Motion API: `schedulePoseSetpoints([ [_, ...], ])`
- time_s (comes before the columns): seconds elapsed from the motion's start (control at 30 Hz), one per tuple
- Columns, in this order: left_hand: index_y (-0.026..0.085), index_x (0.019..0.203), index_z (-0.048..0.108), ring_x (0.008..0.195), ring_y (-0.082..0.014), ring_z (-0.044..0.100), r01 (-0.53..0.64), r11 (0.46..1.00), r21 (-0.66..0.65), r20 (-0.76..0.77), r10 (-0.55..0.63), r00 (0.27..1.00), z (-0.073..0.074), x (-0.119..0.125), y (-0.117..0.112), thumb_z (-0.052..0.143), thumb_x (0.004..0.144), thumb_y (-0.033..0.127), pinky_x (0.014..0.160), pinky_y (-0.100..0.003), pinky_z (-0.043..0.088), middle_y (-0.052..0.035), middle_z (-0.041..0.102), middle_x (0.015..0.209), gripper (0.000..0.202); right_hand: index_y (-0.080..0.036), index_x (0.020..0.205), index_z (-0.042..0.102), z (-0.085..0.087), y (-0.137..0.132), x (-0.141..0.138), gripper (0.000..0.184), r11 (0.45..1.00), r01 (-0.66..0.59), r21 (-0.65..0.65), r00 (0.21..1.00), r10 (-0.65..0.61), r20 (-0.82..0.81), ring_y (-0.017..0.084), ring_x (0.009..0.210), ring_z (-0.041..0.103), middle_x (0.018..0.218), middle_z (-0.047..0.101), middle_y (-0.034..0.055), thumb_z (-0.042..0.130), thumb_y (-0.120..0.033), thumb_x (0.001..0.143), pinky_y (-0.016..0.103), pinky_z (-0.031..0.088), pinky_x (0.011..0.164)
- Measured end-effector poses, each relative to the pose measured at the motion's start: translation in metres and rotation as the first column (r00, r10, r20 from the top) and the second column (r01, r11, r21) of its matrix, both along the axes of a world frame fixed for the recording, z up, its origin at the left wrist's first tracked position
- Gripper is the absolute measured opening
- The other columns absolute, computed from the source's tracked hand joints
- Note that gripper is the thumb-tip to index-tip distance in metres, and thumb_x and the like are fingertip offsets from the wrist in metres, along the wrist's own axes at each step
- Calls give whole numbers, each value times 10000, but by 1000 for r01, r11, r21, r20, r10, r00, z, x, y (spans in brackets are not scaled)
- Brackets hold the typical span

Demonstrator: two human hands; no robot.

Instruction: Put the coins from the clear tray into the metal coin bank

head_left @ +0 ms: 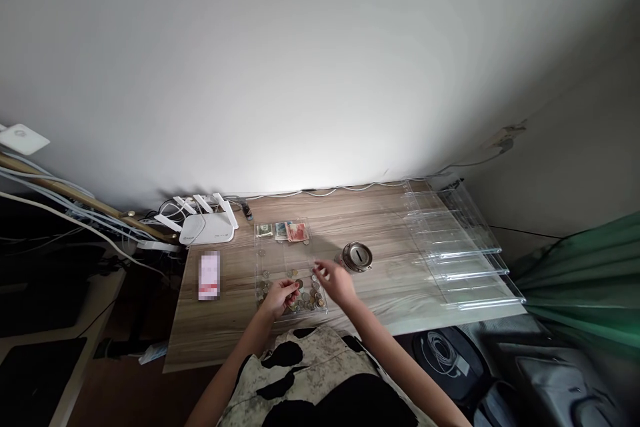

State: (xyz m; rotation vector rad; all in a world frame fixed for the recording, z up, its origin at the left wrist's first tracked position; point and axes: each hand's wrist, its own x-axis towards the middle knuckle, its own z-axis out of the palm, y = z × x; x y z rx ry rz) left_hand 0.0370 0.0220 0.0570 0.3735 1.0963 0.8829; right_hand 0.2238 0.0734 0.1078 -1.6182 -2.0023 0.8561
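Observation:
A clear plastic tray (pixel 270 255) lies on the wooden table (pixel 390 307), with several coins (pixel 307 299) in its near compartments and banknotes (pixel 289 231) in its far ones. My left hand (pixel 281 296) hovers over the coins with its fingers curled in a pinch; what it holds is too small to make out. My right hand (pixel 336 280) is just right of the tray's near end, fingers pinched together, perhaps on a coin. A round metal tin (pixel 358 257) with a slot in its lid stands just beyond the right hand.
A stack of clear acrylic trays (pixel 455 247) covers the table's right end. A white router (pixel 206 227) with antennas sits at the back left, amid cables. A small card or phone (pixel 209 275) lies left of the tray. Bags lie on the floor at right.

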Motion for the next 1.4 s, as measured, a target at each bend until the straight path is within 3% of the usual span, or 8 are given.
schedulePoseSetpoints([
  [0.17, 125, 692, 612, 430, -54, 417, 46, 999, 26, 1, -46, 999, -2, 5, -1, 787, 597, 470, 434, -209, 237, 9, 550, 543, 399, -180, 769, 729, -18, -19, -33, 225, 961, -120, -249, 969, 59, -240, 178, 667, 626, 709, 712, 44, 530, -283, 784, 255, 446, 619],
  [0.33, 121, 875, 667, 586, -109, 568, -5, 999, -36, 70, 7, 998, 1, 1, -3, 686, 725, 305, 568, -229, 410, -52, 666, 738, 238, -200, 805, 727, -8, -3, 2, 284, 987, 161, -6, 979, -161, -126, 181, 689, 617, 803, 724, 57, 488, -352, 829, 264, 441, 633],
  [0.5, 154, 930, 653, 822, -164, 662, -45, 995, -90, 103, 55, 993, 3, -3, -1, 636, 699, 100, 752, -261, 482, -74, 702, 901, 238, -179, 915, 725, -1, 29, 61, 343, 834, 411, 368, 875, -474, 97, 187, 757, 607, 836, 709, 82, 443, -372, 877, 259, 391, 646],
  [0.87, 138, 829, 617, 681, -134, 665, -96, 992, -85, 55, 100, 993, 1, -3, 0, 730, 697, 195, 595, -208, 474, -91, 714, 864, 182, -190, 777, 685, -14, 35, 81, 199, 855, 394, 337, 813, -495, 307, 172, 745, 551, 776, 672, 55, 493, -229, 808, 256, 280, 561],
  [1.13, 156, 969, 586, 676, -141, 672, -81, 994, -74, 50, 85, 995, 1, -2, -1, 719, 716, 196, 562, -203, 466, -85, 720, 863, 288, -204, 1038, 683, 0, 28, 51, 284, 894, 299, 333, 899, -381, 215, 191, 869, 571, 970, 672, 74, 496, -251, 830, 255, 384, 639],
  [1.23, 160, 1210, 513, 683, -154, 676, -50, 997, -61, 50, 53, 997, 1, 1, 0, 691, 753, 190, 568, -217, 471, -84, 716, 859, 491, -209, 955, 719, -4, 11, 12, 246, 994, 59, 88, 991, -69, 110, 168, 757, 598, 919, 691, 61, 516, -263, 825, 251, 426, 644],
  [1.3, 168, 1300, 458, 675, -155, 675, -40, 998, -58, 58, 43, 997, 0, 2, 1, 673, 777, 194, 556, -216, 466, -71, 706, 842, 566, -210, 931, 732, -11, 1, -13, 224, 991, -113, -73, 993, 114, 5, 167, 732, 611, 914, 703, 58, 567, -248, 785, 258, 449, 667],
  [1.4, 200, 1330, 453, 630, -134, 657, -36, 997, -63, 68, 40, 997, -3, 1, 1, 666, 798, 218, 542, -211, 460, -42, 687, 830, 573, -206, 900, 742, -23, -9, -37, 218, 961, -204, -186, 973, 178, -144, 180, 761, 630, 911, 716, 59, 581, -215, 755, 276, 470, 703],
])
